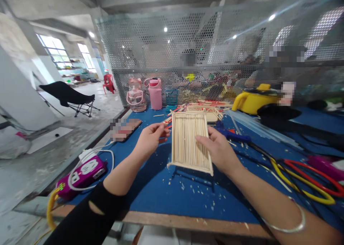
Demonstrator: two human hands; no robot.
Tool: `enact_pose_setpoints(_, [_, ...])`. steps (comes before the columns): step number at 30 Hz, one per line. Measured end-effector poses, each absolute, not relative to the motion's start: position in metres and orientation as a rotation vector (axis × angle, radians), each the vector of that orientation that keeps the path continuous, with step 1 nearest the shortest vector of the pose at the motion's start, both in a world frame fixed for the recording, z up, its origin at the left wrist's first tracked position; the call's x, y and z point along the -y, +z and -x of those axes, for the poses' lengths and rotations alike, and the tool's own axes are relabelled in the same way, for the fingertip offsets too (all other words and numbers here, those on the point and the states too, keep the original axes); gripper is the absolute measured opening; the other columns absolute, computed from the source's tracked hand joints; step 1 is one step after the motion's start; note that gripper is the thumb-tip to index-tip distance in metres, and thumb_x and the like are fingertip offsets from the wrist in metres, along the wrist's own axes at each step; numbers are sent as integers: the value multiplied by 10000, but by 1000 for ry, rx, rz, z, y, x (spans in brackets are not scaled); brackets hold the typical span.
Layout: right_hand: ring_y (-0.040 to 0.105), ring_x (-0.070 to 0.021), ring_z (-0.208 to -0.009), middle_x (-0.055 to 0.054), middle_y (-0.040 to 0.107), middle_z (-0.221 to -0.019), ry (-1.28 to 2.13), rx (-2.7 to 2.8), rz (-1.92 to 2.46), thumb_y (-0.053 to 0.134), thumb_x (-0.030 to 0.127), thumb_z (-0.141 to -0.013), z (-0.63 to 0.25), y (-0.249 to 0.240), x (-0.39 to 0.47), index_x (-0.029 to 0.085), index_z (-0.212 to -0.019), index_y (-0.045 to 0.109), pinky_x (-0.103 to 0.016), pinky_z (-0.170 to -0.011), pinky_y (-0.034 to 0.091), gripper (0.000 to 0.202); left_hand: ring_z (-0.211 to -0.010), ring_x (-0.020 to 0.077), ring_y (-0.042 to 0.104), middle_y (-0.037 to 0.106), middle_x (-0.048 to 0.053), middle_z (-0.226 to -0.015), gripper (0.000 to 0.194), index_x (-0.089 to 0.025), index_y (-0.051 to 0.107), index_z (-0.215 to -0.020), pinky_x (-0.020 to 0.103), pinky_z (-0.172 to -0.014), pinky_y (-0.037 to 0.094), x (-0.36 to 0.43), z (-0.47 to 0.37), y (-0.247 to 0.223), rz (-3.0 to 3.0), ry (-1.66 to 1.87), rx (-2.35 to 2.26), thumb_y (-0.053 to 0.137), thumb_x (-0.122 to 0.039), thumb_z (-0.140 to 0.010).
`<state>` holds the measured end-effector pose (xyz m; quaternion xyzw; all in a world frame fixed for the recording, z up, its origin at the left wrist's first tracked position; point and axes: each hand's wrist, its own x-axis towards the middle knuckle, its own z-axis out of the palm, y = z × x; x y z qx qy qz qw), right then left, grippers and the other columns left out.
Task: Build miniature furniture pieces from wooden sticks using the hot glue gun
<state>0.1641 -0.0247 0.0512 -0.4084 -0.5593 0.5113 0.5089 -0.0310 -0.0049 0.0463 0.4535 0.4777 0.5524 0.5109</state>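
A perforated screen (150, 51) is standing behind the blue table (150, 191). Right of frame centre, a stick tray (188, 141) is hanging above it, the right hand (221, 150) clamping its right rim. The left hand (149, 139) is hovering near the left rim; whether its bent fingers are meeting cannot be told. The tray is seemingly proving light, stiff, fragile at the joints, favouring rim holds; its long axis is running top to bottom, open face pointing cameraward.

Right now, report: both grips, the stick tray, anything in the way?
Right grip holds stick tray by right edge. Left grip beside its left edge, hold unclear. Tray held above blue tabletop; loose sticks behind.
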Motion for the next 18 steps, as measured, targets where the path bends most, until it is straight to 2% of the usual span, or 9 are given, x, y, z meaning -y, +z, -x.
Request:
enact_pose_setpoints(3, [679, -245, -851, -77, 711, -985, 1262, 1330, 966, 649, 318, -703, -163, 51, 26, 196, -1055, 575, -406, -748, 549, 379, -689, 100, 627, 688, 53, -799, 253, -121, 664, -910, 228, -676, 505, 1, 37, 41, -1059, 1144, -1001, 711, -290, -727])
enact_pose_setpoints(7, [673, -247, -872, -80, 710, -976, 1214, 1363, 957, 638, 309, -712, -163, 49, 27, 188, -1034, 576, -407, -755, 545, 350, -710, 88, 630, 704, 55, -838, 303, -137, 699, -914, 199, -682, 508, -1, 41, 36, -1071, 934, -901, 758, -317, -678])
enact_pose_setpoints(14, [656, -222, -855, -82, 692, -987, 912, 1520, 921, 622, 316, -750, -165, 45, 31, 186, -1049, 565, -376, -739, 539, 331, -712, 115, 637, 710, 54, -832, 363, -163, 718, -923, 248, -711, 517, 1, 42, 33, -1218, 853, -954, 793, -344, -618])
enact_pose_setpoints(18, [647, -210, -879, -61, 689, -998, 865, 1561, 901, 600, 307, -776, -166, 44, 33, 204, -1062, 556, -360, -765, 529, 307, -645, 104, 617, 701, 50, -776, 342, -158, 731, -872, 242, -659, 510, 2, 42, 32, -1243, 905, -1006, 787, -376, -613])
